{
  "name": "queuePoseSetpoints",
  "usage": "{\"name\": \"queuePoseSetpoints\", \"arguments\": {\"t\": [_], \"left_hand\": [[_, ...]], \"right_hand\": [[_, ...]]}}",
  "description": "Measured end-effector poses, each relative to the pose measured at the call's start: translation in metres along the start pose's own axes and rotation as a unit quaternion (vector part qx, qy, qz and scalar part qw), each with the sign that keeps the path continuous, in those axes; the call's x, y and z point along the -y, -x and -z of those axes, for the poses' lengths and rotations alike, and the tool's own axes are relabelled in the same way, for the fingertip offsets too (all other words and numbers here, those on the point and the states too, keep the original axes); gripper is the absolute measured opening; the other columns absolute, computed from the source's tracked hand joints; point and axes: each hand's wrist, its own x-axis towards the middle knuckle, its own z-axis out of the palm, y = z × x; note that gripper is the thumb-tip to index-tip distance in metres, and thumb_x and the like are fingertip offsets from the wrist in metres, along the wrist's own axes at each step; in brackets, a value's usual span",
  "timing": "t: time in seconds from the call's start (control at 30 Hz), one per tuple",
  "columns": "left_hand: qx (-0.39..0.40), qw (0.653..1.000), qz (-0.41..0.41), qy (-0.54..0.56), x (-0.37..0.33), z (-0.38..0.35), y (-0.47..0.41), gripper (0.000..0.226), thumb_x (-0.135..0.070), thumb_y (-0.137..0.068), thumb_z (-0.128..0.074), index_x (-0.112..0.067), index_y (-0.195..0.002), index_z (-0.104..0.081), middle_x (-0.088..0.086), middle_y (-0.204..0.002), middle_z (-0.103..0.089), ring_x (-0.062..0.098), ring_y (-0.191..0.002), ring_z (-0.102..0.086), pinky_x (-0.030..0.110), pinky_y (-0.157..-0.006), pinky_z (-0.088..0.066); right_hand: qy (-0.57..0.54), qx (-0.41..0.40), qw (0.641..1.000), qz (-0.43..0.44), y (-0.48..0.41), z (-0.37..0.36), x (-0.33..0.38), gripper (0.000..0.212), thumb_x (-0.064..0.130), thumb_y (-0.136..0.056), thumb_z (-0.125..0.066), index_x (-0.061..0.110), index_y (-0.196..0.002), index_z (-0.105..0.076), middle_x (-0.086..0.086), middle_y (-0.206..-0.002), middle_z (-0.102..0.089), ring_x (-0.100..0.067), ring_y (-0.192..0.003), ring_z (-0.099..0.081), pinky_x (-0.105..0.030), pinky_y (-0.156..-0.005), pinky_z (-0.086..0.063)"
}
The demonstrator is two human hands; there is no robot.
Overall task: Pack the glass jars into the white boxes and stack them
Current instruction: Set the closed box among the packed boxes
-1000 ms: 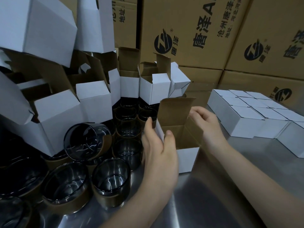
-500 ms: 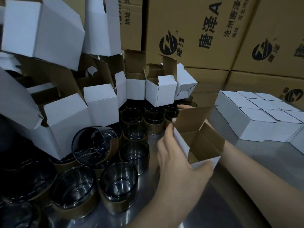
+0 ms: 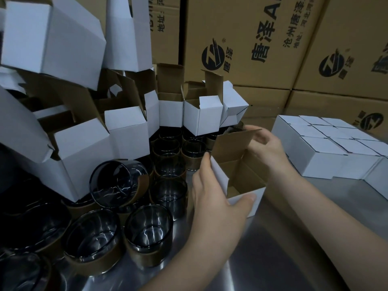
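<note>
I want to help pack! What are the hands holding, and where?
One open white box. The left hand grips its left wall, thumb on the front; the right hand pinches its raised lid flap at the top.

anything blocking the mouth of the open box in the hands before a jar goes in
Nothing visible does. The open box shows only bare brown inner walls; its lid flap stands up at the back, pinched by the right hand, while the left hand grips the near corner. The box floor is hidden.
</note>
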Motion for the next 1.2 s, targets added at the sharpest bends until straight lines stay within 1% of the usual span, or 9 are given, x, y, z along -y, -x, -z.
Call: {"name": "queuePoseSetpoints", "arguments": {"t": [0.17,0.27,0.5,0.63,0.73,0.83,1.0,1.07,1.2], "left_hand": [[-0.015,1.000,-0.002,0.013,0.003,0.000,-0.005,0.105,-0.028,-0.084,-0.075,-0.040,-0.154,0.002,-0.030,-0.143,-0.011,-0.012,-0.134,-0.010,0.018,-0.113,-0.013],[-0.014,1.000,0.002,0.013,0.005,0.000,-0.007,0.104,-0.027,-0.087,-0.072,-0.038,-0.154,0.006,-0.029,-0.144,-0.009,-0.015,-0.131,-0.007,0.012,-0.109,-0.009],[-0.021,1.000,0.010,0.013,0.010,0.002,-0.010,0.099,-0.027,-0.092,-0.066,-0.036,-0.154,0.010,-0.023,-0.161,0.003,-0.017,-0.134,0.000,-0.009,-0.092,-0.001],[-0.029,0.999,0.000,0.020,0.009,0.002,-0.011,0.098,-0.027,-0.093,-0.065,-0.036,-0.154,0.011,-0.020,-0.162,0.003,-0.007,-0.144,-0.001,0.008,-0.109,-0.005],[-0.028,0.999,-0.002,0.021,0.008,0.002,-0.010,0.098,-0.028,-0.093,-0.064,-0.038,-0.153,0.013,-0.023,-0.161,0.004,-0.007,-0.145,0.000,0.013,-0.111,-0.005],[-0.027,0.999,-0.025,0.020,0.006,0.003,-0.009,0.098,-0.026,-0.094,-0.064,-0.044,-0.150,0.013,-0.024,-0.160,0.002,-0.008,-0.145,0.000,0.018,-0.117,-0.005],[-0.036,0.996,-0.078,0.001,-0.003,0.007,-0.006,0.099,-0.020,-0.094,-0.064,-0.080,-0.126,0.008,-0.018,-0.163,-0.002,-0.008,-0.146,-0.009,0.022,-0.119,-0.019],[-0.029,0.996,-0.085,-0.025,-0.004,0.007,-0.006,0.097,-0.023,-0.094,-0.064,-0.081,-0.126,0.007,-0.014,-0.164,-0.001,0.004,-0.150,-0.005,0.035,-0.121,-0.018],[-0.019,0.996,-0.083,-0.028,-0.001,0.006,-0.008,0.080,-0.026,-0.093,-0.064,-0.061,-0.142,-0.012,-0.012,-0.162,-0.010,0.008,-0.150,-0.009,0.041,-0.121,-0.022]], "right_hand": [[-0.176,0.019,0.984,-0.026,0.000,0.014,0.014,0.055,0.028,-0.075,-0.076,0.009,-0.125,-0.061,-0.016,-0.113,-0.069,-0.028,-0.095,-0.071,-0.038,-0.070,-0.059],[-0.207,0.054,0.977,-0.018,-0.003,0.020,0.018,0.045,0.029,-0.085,-0.069,0.009,-0.125,-0.061,-0.022,-0.126,-0.063,-0.038,-0.113,-0.063,-0.054,-0.088,-0.054],[-0.288,0.252,0.924,-0.001,-0.003,0.030,0.038,0.069,0.040,-0.067,-0.086,0.014,-0.125,-0.059,-0.009,-0.124,-0.065,-0.026,-0.114,-0.063,-0.042,-0.089,-0.054],[-0.323,0.336,0.885,-0.010,0.001,0.037,0.048,0.058,0.036,-0.070,-0.084,0.013,-0.120,-0.066,-0.009,-0.123,-0.067,-0.027,-0.116,-0.063,-0.044,-0.093,-0.053],[-0.314,0.378,0.871,-0.010,0.005,0.039,0.053,0.053,0.036,-0.070,-0.083,0.016,-0.117,-0.070,-0.005,-0.119,-0.069,-0.022,-0.114,-0.064,-0.043,-0.096,-0.053],[-0.275,0.367,0.889,-0.007,0.007,0.038,0.056,0.059,0.036,-0.062,-0.087,0.016,-0.115,-0.071,-0.003,-0.114,-0.071,-0.021,-0.107,-0.067,-0.043,-0.093,-0.053],[-0.173,0.349,0.919,0.052,0.014,0.027,0.064,0.064,0.038,-0.062,-0.088,0.020,-0.119,-0.066,-0.007,-0.116,-0.067,-0.022,-0.108,-0.064,-0.036,-0.081,-0.056],[-0.138,0.339,0.928,0.067,0.015,0.024,0.066,0.065,0.039,-0.063,-0.087,0.020,-0.121,-0.063,-0.010,-0.117,-0.067,-0.024,-0.109,-0.064,-0.036,-0.083,-0.055],[-0.085,0.313,0.941,0.097,0.019,0.020,0.067,0.052,0.020,-0.072,-0.072,0.019,-0.123,-0.057,-0.009,-0.118,-0.069,-0.026,-0.112,-0.064,-0.035,-0.087,-0.053]]}}
